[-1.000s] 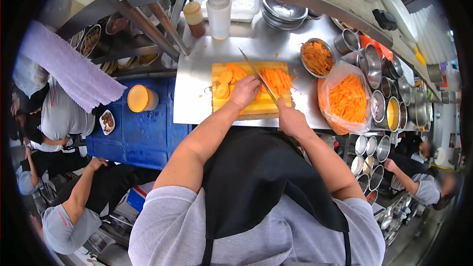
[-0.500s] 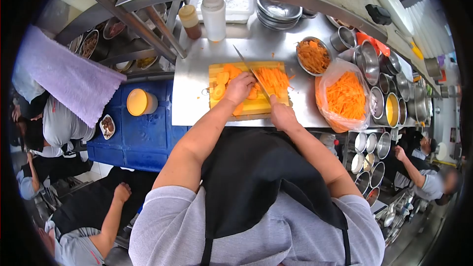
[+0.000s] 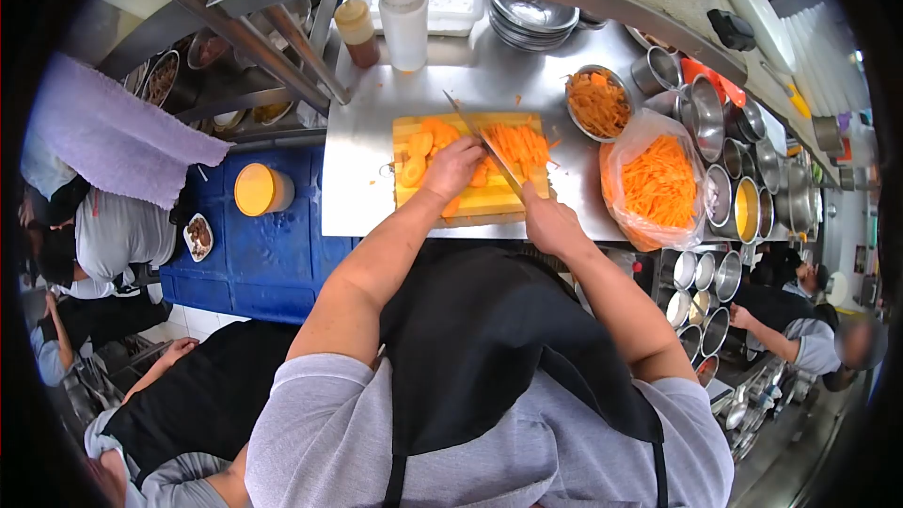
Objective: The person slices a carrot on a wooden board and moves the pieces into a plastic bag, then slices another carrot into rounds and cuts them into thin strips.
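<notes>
A yellow cutting board (image 3: 503,203) lies on the steel counter in front of me. My right hand (image 3: 552,223) is wrapped round the handle of a kitchen knife (image 3: 500,163), whose long blade points away and to the left across the board. My left hand (image 3: 455,167) presses with curled fingers on carrot slices beside the blade; the pieces under the fingers are mostly hidden. More round carrot slices (image 3: 414,170) lie at the board's left. To the right of the blade is a pile of carrot strips (image 3: 523,150).
A plastic bag of carrot strips (image 3: 658,183) and a metal bowl of shredded carrot (image 3: 598,105) stand at the right. Squeeze bottles (image 3: 404,30) and stacked metal bowls (image 3: 533,19) are behind. A yellow-lidded tub (image 3: 259,190) sits on the blue surface. Other people work on both sides.
The knife handle and my right hand have shifted slightly right and toward me. My left hand stays on the carrot slices. At lower left, a co-worker's arm has moved.
</notes>
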`<state>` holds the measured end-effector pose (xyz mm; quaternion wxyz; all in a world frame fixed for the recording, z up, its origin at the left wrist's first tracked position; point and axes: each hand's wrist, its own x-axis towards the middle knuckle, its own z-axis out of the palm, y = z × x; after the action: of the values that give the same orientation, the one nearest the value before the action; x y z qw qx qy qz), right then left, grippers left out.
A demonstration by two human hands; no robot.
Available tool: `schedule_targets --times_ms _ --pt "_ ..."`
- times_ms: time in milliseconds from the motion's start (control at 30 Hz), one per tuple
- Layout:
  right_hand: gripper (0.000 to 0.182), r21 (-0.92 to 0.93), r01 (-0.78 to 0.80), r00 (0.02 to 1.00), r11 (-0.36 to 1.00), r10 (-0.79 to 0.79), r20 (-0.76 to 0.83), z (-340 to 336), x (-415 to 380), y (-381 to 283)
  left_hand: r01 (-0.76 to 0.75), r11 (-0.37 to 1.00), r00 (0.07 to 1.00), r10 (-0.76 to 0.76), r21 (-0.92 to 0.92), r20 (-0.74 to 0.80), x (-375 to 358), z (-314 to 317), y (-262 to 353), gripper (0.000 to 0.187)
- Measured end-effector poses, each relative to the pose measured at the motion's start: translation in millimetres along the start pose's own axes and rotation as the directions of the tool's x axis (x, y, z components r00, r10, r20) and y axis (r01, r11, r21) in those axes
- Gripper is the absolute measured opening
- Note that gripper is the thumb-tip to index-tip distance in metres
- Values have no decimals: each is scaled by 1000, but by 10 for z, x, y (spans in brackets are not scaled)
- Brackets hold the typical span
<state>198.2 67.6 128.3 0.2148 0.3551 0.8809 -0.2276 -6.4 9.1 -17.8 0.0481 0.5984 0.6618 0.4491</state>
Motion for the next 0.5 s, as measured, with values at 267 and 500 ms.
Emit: schedule_targets --times_ms 267,500 --pt "29 51 38 996 998 -34 -80 367 339 38 19 1000 1000 -19 -15 8 6 22 -34 12" --pt "27 24 -13 1000 1000 12 15 -12 142 -46 29 999 1000 -29 -28 12 7 -14 4 13"
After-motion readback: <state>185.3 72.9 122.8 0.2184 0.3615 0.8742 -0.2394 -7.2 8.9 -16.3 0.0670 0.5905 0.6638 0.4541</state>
